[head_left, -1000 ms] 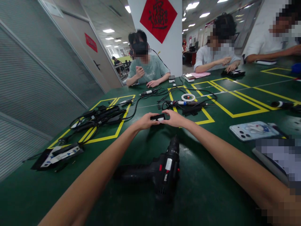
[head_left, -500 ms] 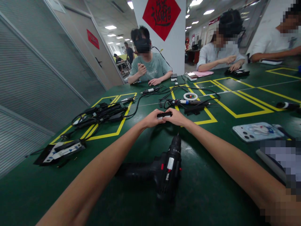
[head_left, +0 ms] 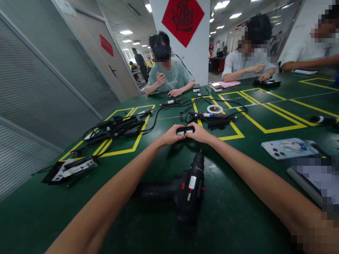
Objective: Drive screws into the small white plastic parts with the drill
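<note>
A small black block with a pale label is held between my two hands, above the green table. My left hand grips its left end, and my right hand grips its right end. The thumbs lie over its near side; what kind of thing it is I cannot make out. Nearer to me a black cordless drill lies on its side between my forearms. Its chuck and thin bit point away, toward my right hand. Part of the drill's handle is hidden by my left forearm.
Black cables and adapters lie heaped at the left. Beyond my hands are a white ring and a pen-like tool with cords. A phone rests at the right. Several people sit across the green table.
The black block has tilted a little, and more of its pale label faces me. Both hands still hold it. The drill has stayed in place.
</note>
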Action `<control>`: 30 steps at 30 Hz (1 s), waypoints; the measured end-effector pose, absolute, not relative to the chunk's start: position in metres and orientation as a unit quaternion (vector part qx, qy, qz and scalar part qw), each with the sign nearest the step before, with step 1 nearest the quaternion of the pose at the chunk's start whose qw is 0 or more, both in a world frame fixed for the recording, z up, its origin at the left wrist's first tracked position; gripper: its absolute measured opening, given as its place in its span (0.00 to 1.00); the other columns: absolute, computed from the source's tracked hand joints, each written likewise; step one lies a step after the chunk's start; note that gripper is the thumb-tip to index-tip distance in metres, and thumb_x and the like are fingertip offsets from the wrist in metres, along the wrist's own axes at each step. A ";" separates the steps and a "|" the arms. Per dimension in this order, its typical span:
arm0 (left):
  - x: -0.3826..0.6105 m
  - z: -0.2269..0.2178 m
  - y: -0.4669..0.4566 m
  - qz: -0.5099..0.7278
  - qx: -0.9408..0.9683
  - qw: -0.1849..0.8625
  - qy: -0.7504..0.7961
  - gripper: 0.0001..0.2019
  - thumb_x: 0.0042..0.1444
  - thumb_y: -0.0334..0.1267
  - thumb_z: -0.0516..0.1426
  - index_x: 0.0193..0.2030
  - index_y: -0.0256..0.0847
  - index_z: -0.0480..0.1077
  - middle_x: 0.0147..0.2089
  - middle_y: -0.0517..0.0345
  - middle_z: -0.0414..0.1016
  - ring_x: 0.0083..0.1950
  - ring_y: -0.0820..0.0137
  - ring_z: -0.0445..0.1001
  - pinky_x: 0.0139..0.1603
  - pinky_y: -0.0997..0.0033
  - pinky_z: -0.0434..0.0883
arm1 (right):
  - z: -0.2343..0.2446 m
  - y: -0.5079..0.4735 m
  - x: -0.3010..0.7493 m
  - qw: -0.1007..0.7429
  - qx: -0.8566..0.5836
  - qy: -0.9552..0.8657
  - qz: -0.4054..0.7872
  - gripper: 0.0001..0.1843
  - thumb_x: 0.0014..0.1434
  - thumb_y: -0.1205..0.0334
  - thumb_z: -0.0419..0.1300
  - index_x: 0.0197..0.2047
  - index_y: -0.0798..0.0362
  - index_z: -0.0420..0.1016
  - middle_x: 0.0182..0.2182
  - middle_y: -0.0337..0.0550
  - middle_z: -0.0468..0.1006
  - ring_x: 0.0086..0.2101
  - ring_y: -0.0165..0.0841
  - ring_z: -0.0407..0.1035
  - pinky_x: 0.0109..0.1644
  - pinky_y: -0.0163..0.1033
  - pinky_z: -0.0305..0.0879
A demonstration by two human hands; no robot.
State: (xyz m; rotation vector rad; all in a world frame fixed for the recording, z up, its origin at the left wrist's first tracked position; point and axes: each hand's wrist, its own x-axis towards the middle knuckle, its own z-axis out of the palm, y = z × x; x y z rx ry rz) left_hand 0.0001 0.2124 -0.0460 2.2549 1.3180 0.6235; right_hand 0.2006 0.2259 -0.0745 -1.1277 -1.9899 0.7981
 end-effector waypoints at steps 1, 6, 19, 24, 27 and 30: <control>0.000 -0.044 0.212 0.229 0.814 0.228 0.482 0.35 0.47 0.45 0.63 0.62 0.30 0.65 0.59 0.40 0.70 0.59 0.52 0.69 0.63 0.53 0.65 | -0.075 0.226 0.200 0.351 -0.438 -0.768 0.308 0.23 0.50 0.58 0.65 0.49 0.55 0.72 0.41 0.43 0.77 0.39 0.34 0.71 0.43 0.37 0.65; -0.005 -0.010 0.164 0.237 0.814 0.223 0.482 0.34 0.51 0.44 0.62 0.65 0.36 0.62 0.66 0.41 0.62 0.67 0.53 0.62 0.69 0.51 0.58 | -0.076 0.227 0.201 0.354 -0.444 -0.767 0.299 0.22 0.51 0.58 0.65 0.50 0.54 0.72 0.41 0.43 0.77 0.39 0.34 0.71 0.44 0.37 0.66; 0.005 -0.006 -0.028 -0.032 0.837 0.126 0.531 0.37 0.53 0.35 0.54 0.71 0.37 0.53 0.63 0.39 0.68 0.61 0.49 0.69 0.62 0.45 0.66 | -0.077 0.230 0.204 0.360 -0.439 -0.757 0.323 0.25 0.51 0.59 0.65 0.52 0.56 0.71 0.41 0.44 0.77 0.38 0.33 0.71 0.45 0.38 0.67; 0.014 -0.009 -0.018 -0.043 0.843 0.111 0.525 0.32 0.49 0.35 0.55 0.64 0.37 0.61 0.50 0.42 0.77 0.48 0.50 0.76 0.47 0.50 0.73 | -0.075 0.230 0.205 0.351 -0.444 -0.758 0.323 0.26 0.51 0.59 0.66 0.53 0.56 0.71 0.42 0.45 0.77 0.39 0.34 0.71 0.46 0.39 0.67; 0.006 -0.008 -0.020 -0.041 0.843 0.085 0.530 0.30 0.47 0.33 0.55 0.61 0.37 0.64 0.45 0.44 0.78 0.45 0.52 0.77 0.45 0.51 0.73 | -0.078 0.234 0.207 0.362 -0.439 -0.757 0.322 0.27 0.51 0.60 0.67 0.54 0.55 0.71 0.44 0.45 0.77 0.39 0.34 0.71 0.46 0.39 0.67; -0.011 -0.009 -0.022 -0.018 0.845 0.064 0.530 0.30 0.47 0.33 0.55 0.61 0.38 0.64 0.45 0.45 0.79 0.46 0.51 0.77 0.47 0.51 0.71 | -0.083 0.240 0.210 0.375 -0.421 -0.756 0.331 0.27 0.51 0.61 0.66 0.55 0.55 0.71 0.44 0.45 0.77 0.39 0.34 0.72 0.46 0.40 0.68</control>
